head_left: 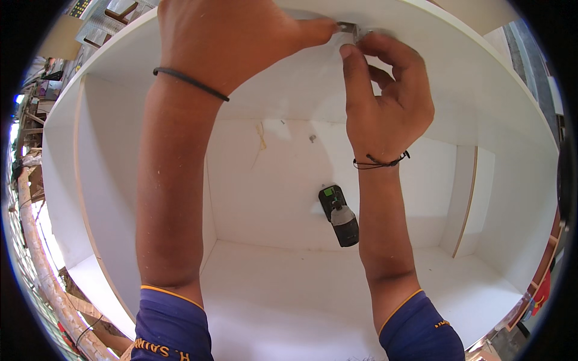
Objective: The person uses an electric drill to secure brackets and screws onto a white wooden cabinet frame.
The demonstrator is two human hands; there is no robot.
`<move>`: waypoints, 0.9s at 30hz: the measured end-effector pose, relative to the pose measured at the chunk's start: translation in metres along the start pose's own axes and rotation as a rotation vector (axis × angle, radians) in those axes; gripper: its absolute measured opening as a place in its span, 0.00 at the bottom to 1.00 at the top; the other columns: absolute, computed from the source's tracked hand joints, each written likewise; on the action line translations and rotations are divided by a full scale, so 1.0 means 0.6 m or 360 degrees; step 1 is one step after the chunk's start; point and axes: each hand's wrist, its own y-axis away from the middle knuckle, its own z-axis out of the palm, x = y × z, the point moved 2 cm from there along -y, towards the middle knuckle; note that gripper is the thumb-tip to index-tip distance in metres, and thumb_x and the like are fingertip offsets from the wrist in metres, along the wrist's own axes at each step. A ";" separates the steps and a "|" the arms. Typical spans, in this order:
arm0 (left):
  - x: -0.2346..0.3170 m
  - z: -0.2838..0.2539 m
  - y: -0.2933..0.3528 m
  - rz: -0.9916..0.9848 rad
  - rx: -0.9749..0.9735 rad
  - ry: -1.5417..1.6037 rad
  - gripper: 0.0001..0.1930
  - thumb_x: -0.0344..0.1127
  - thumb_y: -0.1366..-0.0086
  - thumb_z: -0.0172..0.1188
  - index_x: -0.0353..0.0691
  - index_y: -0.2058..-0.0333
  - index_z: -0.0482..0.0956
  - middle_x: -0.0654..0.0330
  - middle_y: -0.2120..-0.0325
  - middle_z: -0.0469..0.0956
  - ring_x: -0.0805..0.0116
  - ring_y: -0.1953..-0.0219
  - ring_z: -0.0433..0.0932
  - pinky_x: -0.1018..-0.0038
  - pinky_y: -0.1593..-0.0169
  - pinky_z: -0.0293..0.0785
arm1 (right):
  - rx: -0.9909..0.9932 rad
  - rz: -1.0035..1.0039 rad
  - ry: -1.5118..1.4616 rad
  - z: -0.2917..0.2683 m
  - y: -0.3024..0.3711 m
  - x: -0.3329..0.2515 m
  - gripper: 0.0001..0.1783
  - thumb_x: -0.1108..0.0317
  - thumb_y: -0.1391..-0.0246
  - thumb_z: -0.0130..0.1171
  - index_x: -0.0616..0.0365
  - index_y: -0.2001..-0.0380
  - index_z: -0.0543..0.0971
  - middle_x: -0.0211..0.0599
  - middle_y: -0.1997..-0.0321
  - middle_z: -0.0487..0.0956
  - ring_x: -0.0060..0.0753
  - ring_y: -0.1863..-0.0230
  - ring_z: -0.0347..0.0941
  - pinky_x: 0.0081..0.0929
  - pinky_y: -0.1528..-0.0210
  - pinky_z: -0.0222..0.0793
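Both arms reach up into a big white laminated wooden cabinet (120,198); the left hand (223,42) is raised to the upper panel (457,78) of it, the fingers mostly closed and the thumb stretched out to the right, its tip pressing on a small grey metal bracket (348,27) that sits against this panel; the right hand (385,90) is just beside, its thumb and bent forefinger pinching narrow at the right side of the same bracket, the other fingers curled in; whether something small is between these two fingers I cannot tell; each wrist has a thin black band; the sleeves are dark blue with an orange edge; lower, on the back wall of the cabinet, between the two forearms and nearer the right one, lies a black cordless drill with a green spot and a grey chuck (339,215), touched by no hand; a thin vertical white divider board (466,201) stands at the right side inside the cabinet.
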 end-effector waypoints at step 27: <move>0.043 -0.015 -0.002 0.0012 0.0027 -0.0223 0.21 0.46 0.63 0.71 0.35 0.82 0.73 0.49 0.82 0.74 0.50 0.77 0.75 0.63 0.70 0.68 | 0.0033 0.0071 0.0086 0.014 0.012 0.013 0.08 0.78 0.61 0.64 0.55 0.76 0.76 0.31 0.75 0.78 0.24 0.79 0.73 0.18 0.78 0.71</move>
